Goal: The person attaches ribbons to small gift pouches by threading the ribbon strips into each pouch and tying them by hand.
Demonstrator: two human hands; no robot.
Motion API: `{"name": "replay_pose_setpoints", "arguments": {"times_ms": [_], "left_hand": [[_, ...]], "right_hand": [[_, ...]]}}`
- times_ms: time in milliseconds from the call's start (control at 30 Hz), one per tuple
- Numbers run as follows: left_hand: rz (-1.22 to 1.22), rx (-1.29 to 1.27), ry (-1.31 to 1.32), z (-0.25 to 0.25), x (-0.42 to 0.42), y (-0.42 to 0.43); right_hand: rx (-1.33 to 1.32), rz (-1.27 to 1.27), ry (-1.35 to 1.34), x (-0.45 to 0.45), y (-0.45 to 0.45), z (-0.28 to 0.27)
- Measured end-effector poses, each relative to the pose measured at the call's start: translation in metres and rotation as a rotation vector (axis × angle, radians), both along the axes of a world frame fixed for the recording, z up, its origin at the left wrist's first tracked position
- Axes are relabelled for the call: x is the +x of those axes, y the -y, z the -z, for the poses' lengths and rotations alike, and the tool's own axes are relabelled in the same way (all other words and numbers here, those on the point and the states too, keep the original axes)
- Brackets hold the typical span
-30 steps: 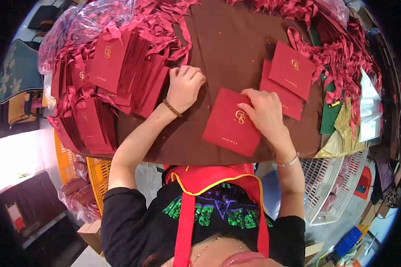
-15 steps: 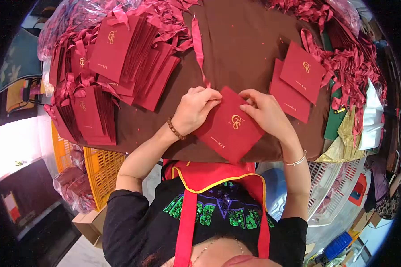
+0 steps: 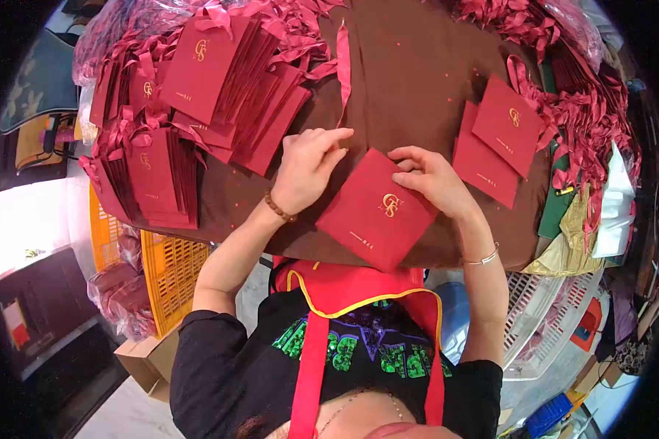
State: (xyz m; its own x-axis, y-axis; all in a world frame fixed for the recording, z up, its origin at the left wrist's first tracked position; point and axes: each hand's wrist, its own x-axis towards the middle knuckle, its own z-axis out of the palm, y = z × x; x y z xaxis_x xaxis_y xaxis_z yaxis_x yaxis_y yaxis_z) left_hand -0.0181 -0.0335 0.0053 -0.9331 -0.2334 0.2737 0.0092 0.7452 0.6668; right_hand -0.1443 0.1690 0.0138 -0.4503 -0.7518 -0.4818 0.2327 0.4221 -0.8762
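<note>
So the grip was split between two hands, with most of the holding done by one of them. A flat red pouch (image 3: 370, 216) was held at its upper right edge by the right hand (image 3: 438, 184), pretty much closed in a pinch, the thumb pressed on the front near the gold logo and the fingers bent along the edge. The pouch was tilted like a diamond, just over the near part of the brown-covered table (image 3: 403, 84), right in front of the red apron (image 3: 359, 287). The left hand (image 3: 305, 170) was half curled, index stretched out and thumb set a little below it, with a small gap left between the tips. The tail of a loose pink ribbon (image 3: 343, 69) was met by that index finger, but whether it was actually gripped couldn't be told. The pouch's left edge wasn't touched by that hand, tbh, just neared. A pouch stack (image 3: 206, 69) was fanned out on the left, and two overlapping pouches (image 3: 507, 126) were laid to the right.
</note>
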Motion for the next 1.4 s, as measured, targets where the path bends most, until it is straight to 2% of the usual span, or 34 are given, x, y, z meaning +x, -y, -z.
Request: {"name": "replay_pose_setpoints", "arguments": {"times_ms": [67,133,167,200,233,267,333,400,433,467,500,533,600,667,733,767,800,867,933,1067,1133,1400], "left_hand": [[0.050,0.445,0.061,-0.019,0.006,0.007],[-0.029,0.560,-0.060,-0.065,0.019,0.016],[-0.113,0.326,-0.202,-0.082,0.027,0.028],[-0.049,0.371,-0.526,-0.097,0.033,0.041],[0.028,0.445,-0.690,-0.110,0.043,0.062],[-0.048,0.756,-0.968,-0.123,0.059,0.066],[0.447,1.144,-0.802,-0.156,0.076,0.082],[-0.074,0.705,-0.764,-0.131,0.051,0.046],[-0.234,0.130,-0.386,-0.127,0.039,0.036],[-0.153,0.667,-0.044,-0.120,0.026,0.024],[-0.076,0.825,0.161,-0.091,0.016,0.024],[0.079,0.886,0.158,-0.058,0.007,0.017],[0.150,0.892,0.310,-0.026,0.002,0.002],[0.122,0.775,0.206,-0.014,0.002,-0.014],[0.083,0.706,0.233,-0.014,0.002,-0.018],[0.109,0.583,0.202,-0.012,0.002,-0.017],[0.135,0.459,0.171,-0.009,0.001,-0.016],[0.166,0.407,0.151,-0.005,0.000,-0.013],[0.190,0.003,-0.010,-0.001,-0.002,-0.012],[0.154,-0.034,-0.014,0.000,-0.002,-0.017],[0.126,0.125,-0.123,-0.003,-0.003,-0.023],[0.173,0.015,-0.109,0.001,-0.002,-0.026]], "right_hand": [[0.001,-0.009,0.086,0.002,0.002,-0.006],[-0.001,-0.008,0.019,0.003,0.001,0.001],[-0.004,-0.003,-0.053,0.003,-0.001,0.004],[0.001,-0.007,-0.046,0.004,-0.002,0.005],[-0.038,0.031,-0.007,0.004,-0.002,0.004],[-0.077,0.071,0.034,0.004,-0.001,0.004],[-0.078,0.065,0.050,0.004,0.001,0.004],[-0.078,0.063,0.063,0.003,0.003,0.003],[-0.060,0.026,0.063,0.002,0.004,0.002],[-0.041,-0.010,0.065,0.003,0.005,0.000],[-0.041,-0.009,0.065,0.003,0.007,-0.001],[-0.043,0.011,0.068,0.005,0.008,-0.002],[-0.037,0.034,0.072,0.006,0.006,-0.001],[-0.105,0.093,0.168,0.007,0.004,0.003],[-0.106,0.085,0.229,0.002,0.004,0.006],[-0.108,0.078,0.289,0.001,0.004,0.007],[-0.111,0.075,0.292,0.002,0.005,0.007],[-0.095,0.061,0.272,0.003,0.006,0.004],[-0.095,0.068,0.285,0.004,0.006,0.002],[-0.131,0.059,0.306,0.004,0.006,0.006],[-0.123,0.053,0.289,0.004,0.007,0.008],[-0.104,0.050,0.249,0.007,0.006,0.005]]}}
